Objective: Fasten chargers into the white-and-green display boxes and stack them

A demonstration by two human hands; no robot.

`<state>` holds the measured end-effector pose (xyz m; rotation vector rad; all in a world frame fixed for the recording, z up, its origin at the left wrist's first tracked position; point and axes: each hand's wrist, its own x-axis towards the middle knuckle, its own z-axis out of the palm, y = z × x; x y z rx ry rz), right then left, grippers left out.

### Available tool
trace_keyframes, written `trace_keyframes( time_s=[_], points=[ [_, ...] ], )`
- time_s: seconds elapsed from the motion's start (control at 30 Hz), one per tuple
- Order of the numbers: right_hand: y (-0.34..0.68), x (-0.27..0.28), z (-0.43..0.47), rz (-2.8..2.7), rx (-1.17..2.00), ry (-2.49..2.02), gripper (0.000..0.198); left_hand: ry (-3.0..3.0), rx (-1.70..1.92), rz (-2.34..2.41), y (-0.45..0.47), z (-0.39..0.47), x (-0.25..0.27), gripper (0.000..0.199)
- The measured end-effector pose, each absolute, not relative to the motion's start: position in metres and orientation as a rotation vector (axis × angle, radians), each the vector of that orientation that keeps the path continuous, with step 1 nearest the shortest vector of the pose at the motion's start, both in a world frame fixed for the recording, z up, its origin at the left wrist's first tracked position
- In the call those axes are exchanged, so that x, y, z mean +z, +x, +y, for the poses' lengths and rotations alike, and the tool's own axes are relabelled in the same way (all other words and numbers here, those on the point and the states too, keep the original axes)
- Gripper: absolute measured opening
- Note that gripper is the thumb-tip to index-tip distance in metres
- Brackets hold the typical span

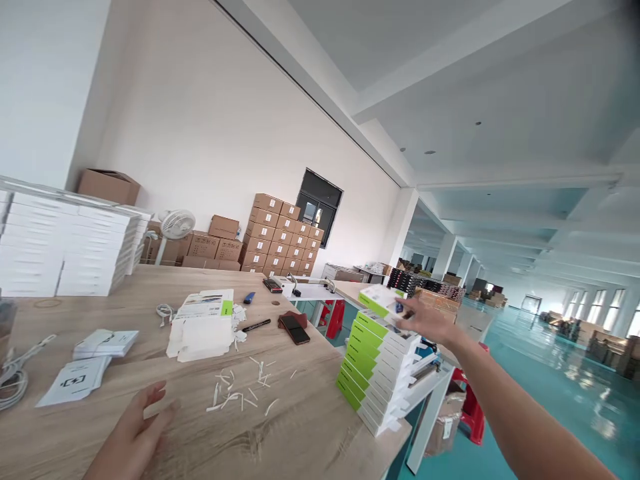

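My right hand (423,319) reaches out to the top of a stack of white and green product boxes (373,363) near the table's right edge. Its fingers grip the right end of the topmost product box (376,299), which sits at a slight tilt over the others. Low on the left, my left hand (137,427) hovers over the wooden table with thumb and fingers apart, holding nothing. Beyond it lie a pile of folded leaflets (106,343) and flattened white box blanks (203,337). Thin white scraps (240,393) are scattered between the hand and the stack.
A phone (295,329), a black pen (257,325) and a blue cutter (249,298) lie mid-table. White cables (15,373) are at far left. Stacked white boxes (65,247) and a fan (177,225) stand behind. Red stools (470,407) stand beside the table.
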<state>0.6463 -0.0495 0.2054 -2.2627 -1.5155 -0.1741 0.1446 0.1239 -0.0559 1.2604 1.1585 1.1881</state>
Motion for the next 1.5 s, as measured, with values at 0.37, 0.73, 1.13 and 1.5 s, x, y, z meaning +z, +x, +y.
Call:
trace_keyframes(
  time_s=[0.37,0.73,1.13,1.5],
  points=[
    [0.638,0.183,-0.031,-1.513,-0.553,-2.323,0.075,1.361,1.153,1.167,0.144,0.115,-0.057,0.054],
    [0.374,0.065,0.197,-2.232,0.014,-1.352,0.07,1.554,1.07,1.026,0.137,0.091,-0.04,0.016],
    [0.336,0.011,0.157,-2.14,-0.141,-1.08,0.035,0.56,1.381,0.725,0.093,0.116,-0.023,0.053],
    [0.317,-0.029,0.072,-2.136,0.363,-0.814,0.045,0.686,0.957,0.606,0.094,0.092,-0.01,0.045]
  ],
)
